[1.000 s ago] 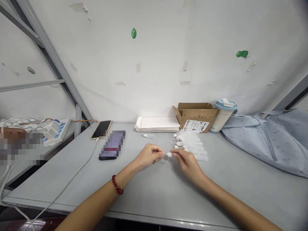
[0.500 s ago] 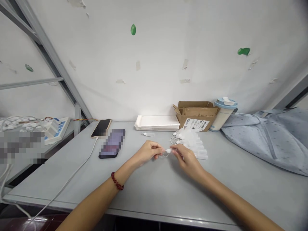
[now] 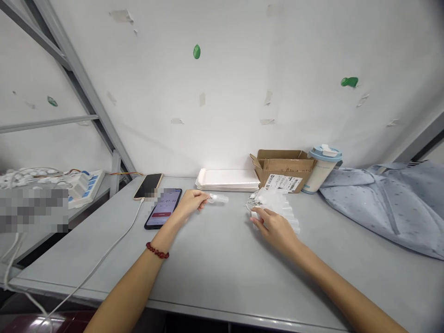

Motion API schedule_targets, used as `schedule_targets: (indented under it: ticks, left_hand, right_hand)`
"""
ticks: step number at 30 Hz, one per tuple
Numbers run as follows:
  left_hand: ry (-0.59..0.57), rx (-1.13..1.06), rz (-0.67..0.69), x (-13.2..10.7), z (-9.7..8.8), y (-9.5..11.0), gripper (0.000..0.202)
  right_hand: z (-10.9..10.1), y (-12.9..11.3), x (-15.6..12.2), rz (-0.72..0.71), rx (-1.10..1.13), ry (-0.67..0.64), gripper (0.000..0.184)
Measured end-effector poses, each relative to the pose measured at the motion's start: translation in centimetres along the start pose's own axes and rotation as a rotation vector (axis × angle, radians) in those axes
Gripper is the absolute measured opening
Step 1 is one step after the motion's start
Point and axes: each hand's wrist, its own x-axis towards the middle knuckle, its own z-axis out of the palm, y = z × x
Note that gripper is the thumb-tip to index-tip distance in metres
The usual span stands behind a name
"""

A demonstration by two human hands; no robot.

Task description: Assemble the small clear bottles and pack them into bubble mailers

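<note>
The left hand (image 3: 190,203) pinches a small clear plastic bottle (image 3: 218,198) near the far edge of the grey surface (image 3: 222,277), while the right hand (image 3: 274,227) touches a pile of similar clear bottles (image 3: 279,203), and I cannot tell its grip.

L arm (image 3: 132,296) & R arm (image 3: 333,286) are bare, long & thin. L hand (image 3: 189,203) & R hand (image 3: 274,226) are bare too. On the L wrist sits a bracelet (image 3: 157,251): small round beads, dark red, one row, snug fit.
</note>
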Motion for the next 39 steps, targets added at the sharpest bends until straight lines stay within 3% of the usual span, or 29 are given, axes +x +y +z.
schedule_targets:
  ticks: [8, 17, 28, 34, 39]
  left_hand:
    - [0.067, 0.143, -0.037, 0.9, 0.2, -1.3, 0.023]
    - [0.215, 0.426, 0.105, 1.7, 0.9, -2.8, 0.026]
    - [0.322, 0.594, 0.121, 1.7, 1.2, -3.2, 0.029]
    - [0.218, 0.562, 0.220, 0.4, 2.2, -1.8, 0.029]
    - [0.034, 0.376, 0.293, -0.6, 3.2, -1.3, 0.028]
  right_hand:
    - [-0.4, -0.5, -0.1, -0.038, -0.012, -0.089, 0.036]
    - [-0.1, -0.4, -0.2, -0.048, 0.003, -0.094, 0.032]
    - [-0.3, -0.3, -0.2, -0.038, 0.061, -0.169, 0.029]
    - [-0.4, -0.7, -0.3, -0.047, 0.040, -0.145, 0.023]
    - [-0.3, -1.0, -0.5, -0.118, 0.098, -0.053, 0.017]
